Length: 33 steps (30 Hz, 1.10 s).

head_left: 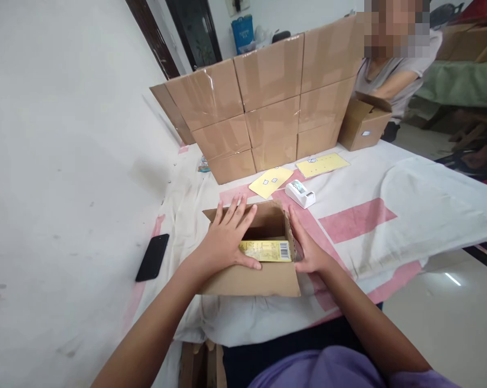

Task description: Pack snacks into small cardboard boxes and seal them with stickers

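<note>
Spread flat, the grip of the left hand (230, 237) lies across the left part of an open box (251, 281), thumb over the near edge; at three o'clock the right hand (311, 250) rests along the side, fingers and thumb apart. That one box sits at the near edge of the counter (449, 199).

Left to right from there: one black phone (152, 257) lies at nine o'clock, by the wall. At twelve stands a stack of taped boxes (272, 132) in three columns, with what look like nine fronts facing this way. One yellow pack (265, 251) lies inside the open box. Two yellow cards lie beyond it, one (270, 183) just past twelve, the other (323, 165) between one and two, with one white tape holder (300, 194) between them at about one. Further out, also between one and two, stands another box (362, 126), beside one co-worker (400, 75).

Progress looks partial: the pack is in, with bare room behind it; the box is not closed, and no card is on it.
</note>
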Motion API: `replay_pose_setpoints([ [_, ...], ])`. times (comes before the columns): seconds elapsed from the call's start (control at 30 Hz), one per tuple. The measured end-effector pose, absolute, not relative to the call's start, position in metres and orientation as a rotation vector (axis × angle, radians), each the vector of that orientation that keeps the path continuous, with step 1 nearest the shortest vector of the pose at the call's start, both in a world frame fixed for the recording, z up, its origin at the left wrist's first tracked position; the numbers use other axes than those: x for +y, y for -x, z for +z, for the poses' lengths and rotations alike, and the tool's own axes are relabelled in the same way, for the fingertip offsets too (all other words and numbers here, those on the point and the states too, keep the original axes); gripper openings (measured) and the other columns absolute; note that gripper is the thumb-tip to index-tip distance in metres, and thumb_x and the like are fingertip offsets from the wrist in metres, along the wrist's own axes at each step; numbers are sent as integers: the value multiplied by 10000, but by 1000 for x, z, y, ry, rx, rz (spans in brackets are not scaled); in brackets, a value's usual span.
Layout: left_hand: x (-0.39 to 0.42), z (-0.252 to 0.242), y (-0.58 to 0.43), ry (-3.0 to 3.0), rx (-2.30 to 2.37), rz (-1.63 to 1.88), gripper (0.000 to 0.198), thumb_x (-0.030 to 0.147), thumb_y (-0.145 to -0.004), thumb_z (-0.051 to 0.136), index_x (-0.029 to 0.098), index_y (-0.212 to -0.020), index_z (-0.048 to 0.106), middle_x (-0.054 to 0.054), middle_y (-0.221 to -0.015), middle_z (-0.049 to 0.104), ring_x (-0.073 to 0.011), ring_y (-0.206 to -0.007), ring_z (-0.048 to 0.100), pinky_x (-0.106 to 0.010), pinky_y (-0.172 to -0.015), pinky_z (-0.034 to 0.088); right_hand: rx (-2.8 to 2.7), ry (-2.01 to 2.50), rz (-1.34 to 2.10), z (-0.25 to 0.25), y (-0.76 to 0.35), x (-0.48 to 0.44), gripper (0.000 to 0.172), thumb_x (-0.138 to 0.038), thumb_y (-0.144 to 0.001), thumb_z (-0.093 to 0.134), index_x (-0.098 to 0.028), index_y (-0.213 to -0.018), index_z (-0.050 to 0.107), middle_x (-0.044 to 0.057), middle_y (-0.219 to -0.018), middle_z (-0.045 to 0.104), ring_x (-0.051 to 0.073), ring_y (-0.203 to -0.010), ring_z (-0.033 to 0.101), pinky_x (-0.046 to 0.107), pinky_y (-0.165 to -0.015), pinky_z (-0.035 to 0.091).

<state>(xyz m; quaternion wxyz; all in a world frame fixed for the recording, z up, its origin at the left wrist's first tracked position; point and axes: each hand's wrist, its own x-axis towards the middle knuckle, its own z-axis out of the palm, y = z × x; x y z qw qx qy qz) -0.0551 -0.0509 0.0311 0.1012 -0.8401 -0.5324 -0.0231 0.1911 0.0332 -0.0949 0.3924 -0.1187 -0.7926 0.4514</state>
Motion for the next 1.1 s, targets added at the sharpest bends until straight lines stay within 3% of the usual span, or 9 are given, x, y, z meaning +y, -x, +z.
replay_pose_setpoints([
  [0.3,-53,40,44,2483,-1862,28,1422,977,-568,530,136,-1623,80,-287,-1673,3,-521,-1530,-37,-806,-1092,-97,-2046,313,1144,-96,-194,34,1358,-759,-683,749,-295,-1632,-106,38,-1710,-122,344,-1570,-54,533,-1275,68],
  [0.4,-49,45,43,2517,-1909,51,1439,965,-559,568,156,-1625,40,-279,-1675,-36,-524,-1524,-86,-831,-1060,-118,-2030,288,1171,-100,-193,36,1341,-779,-679,736,-323,-1632,-90,26,-1716,-95,341,-1571,-53,535,-1274,93],
  [0.63,-34,42,44,2572,-2020,43,1406,936,-609,576,182,-1622,-40,-225,-1662,-187,-460,-1516,-220,-814,-1054,-169,-1993,306,1202,-97,-191,36,1311,-756,-703,731,-313,-1635,-78,31,-1717,-89,345,-1572,-44,544,-1267,135],
  [0.87,-27,30,48,2712,-2115,66,1391,918,-606,610,259,-1615,-86,-145,-1679,-173,-421,-1544,-163,-805,-1084,-148,-2018,294,1156,-95,-191,33,1316,-618,-717,796,-316,-1631,-102,40,-1718,-86,344,-1576,1,536,-1270,145],
  [1.1,-42,45,51,2921,-2044,153,1407,883,-586,676,311,-1606,-105,-100,-1666,-231,-410,-1519,-240,-773,-1117,-146,-2014,300,1165,-93,-191,32,1310,-606,-741,772,-287,-1624,-141,73,-1718,-65,343,-1576,47,534,-1261,192],
])
